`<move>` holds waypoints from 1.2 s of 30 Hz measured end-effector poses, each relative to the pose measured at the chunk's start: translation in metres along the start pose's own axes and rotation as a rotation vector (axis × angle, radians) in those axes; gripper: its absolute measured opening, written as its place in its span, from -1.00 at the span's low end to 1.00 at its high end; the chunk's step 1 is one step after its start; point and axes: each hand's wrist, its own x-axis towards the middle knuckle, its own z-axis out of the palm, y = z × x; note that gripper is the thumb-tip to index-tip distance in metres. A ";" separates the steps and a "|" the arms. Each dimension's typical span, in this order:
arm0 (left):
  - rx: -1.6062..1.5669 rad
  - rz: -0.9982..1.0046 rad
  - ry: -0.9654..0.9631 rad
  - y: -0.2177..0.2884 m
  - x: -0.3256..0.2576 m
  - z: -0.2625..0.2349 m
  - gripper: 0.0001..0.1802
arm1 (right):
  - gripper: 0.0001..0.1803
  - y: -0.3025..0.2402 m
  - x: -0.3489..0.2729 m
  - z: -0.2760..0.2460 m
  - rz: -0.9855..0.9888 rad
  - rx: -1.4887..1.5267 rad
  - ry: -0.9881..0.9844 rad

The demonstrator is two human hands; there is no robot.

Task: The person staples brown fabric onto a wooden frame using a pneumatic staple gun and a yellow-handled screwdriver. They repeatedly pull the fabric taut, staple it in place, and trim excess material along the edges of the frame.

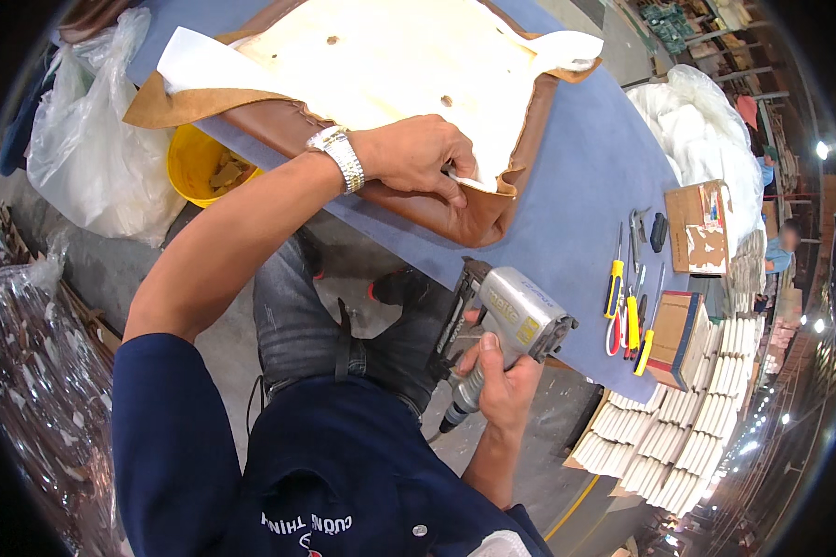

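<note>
A seat panel with a pale wooden board [390,65] lies face down on a blue-covered table, wrapped round its sides in brown leather [279,130]. My left hand [420,160] is closed at the near corner, its fingers and thumb pinching the folded edge of the leather. White padding shows beside those fingers. In my right hand [502,385] is a grey pneumatic staple gun [520,311], gripped by its handle below the table's front edge and apart from the panel. At the far right and far left corners, loose leather flaps with white lining stick out.
On the table's right lie yellow-handled screwdrivers [614,288], pliers [637,237] and two cardboard boxes [698,227]. A yellow bucket [191,167] with scraps stands below the left edge, near plastic bags [93,139]. Stacked pale wooden pieces [678,436] sit at the right.
</note>
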 end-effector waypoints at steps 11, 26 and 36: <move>-0.073 -0.002 0.062 -0.005 0.005 0.005 -0.86 | -0.53 -0.016 0.037 0.042 0.010 -0.160 0.054; -0.092 0.081 0.139 -0.012 0.001 0.017 -0.82 | -0.69 -0.038 0.062 0.070 0.087 -0.354 0.116; -0.139 0.119 0.123 -0.010 -0.009 0.005 -0.77 | -0.52 -0.022 0.010 0.019 0.076 -0.125 0.047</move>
